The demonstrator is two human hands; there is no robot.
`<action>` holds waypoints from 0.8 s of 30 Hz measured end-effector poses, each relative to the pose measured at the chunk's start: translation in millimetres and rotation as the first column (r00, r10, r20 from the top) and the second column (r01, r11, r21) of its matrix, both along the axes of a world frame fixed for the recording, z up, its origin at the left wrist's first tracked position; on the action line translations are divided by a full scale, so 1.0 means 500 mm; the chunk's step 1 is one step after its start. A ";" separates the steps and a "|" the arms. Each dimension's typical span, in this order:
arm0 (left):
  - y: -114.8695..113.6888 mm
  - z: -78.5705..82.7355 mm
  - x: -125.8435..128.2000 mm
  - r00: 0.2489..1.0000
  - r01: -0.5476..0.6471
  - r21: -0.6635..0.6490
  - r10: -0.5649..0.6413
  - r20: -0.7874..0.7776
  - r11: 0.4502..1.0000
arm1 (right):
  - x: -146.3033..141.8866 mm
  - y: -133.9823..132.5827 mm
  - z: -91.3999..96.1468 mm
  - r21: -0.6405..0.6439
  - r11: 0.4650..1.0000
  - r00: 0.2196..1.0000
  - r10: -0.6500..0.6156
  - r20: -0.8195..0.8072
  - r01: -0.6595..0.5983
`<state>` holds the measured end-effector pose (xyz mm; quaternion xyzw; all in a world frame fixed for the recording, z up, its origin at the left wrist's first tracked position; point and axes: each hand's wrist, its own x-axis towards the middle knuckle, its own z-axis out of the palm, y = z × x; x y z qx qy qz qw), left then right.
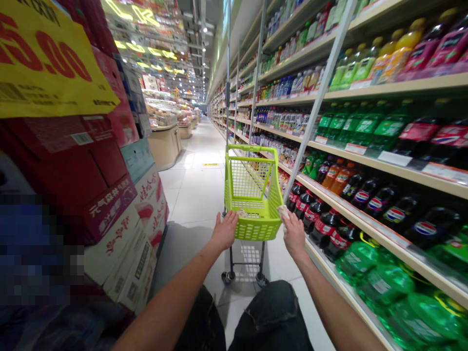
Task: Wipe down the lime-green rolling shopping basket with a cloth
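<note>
A lime-green shopping cart with a plastic basket stands on the floor in front of my knees. At the left of its near rim, my left hand has its fingers curled over a small whitish cloth, partly hidden by the basket edge. My right hand presses a crumpled white cloth against the basket's right corner, fingers closed on it. Inside, the basket shows its green grid floor and a raised fold-up panel.
Drink shelves run close along the right, with large green bottles at the bottom. Stacked cartons under a yellow price sign stand at the left. A tiled aisle stretches ahead past display counters.
</note>
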<state>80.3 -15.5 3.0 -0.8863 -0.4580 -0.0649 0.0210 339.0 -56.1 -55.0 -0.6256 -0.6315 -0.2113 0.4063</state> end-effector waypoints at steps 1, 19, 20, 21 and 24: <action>-0.002 -0.002 0.003 1.000 -0.010 0.004 0.010 0.001 1.000 | -0.007 -0.002 -0.002 0.013 1.000 1.000 0.001 -0.013 -0.001; -0.062 0.016 -0.005 0.995 -0.062 0.103 0.053 0.090 0.993 | -0.076 -0.012 -0.025 0.040 0.970 0.968 0.237 0.081 -0.241; -0.064 0.022 -0.002 0.994 -0.061 0.109 0.051 0.094 0.992 | -0.075 -0.011 -0.027 0.039 0.968 0.966 0.246 0.078 -0.249; -0.068 0.026 0.003 0.994 -0.059 0.114 0.048 0.097 0.992 | -0.073 -0.009 -0.028 0.031 0.965 0.963 0.257 0.076 -0.260; -0.086 0.031 0.025 0.994 -0.053 0.108 0.042 0.099 0.993 | -0.046 -0.005 -0.026 -0.016 0.962 0.960 0.273 0.055 -0.272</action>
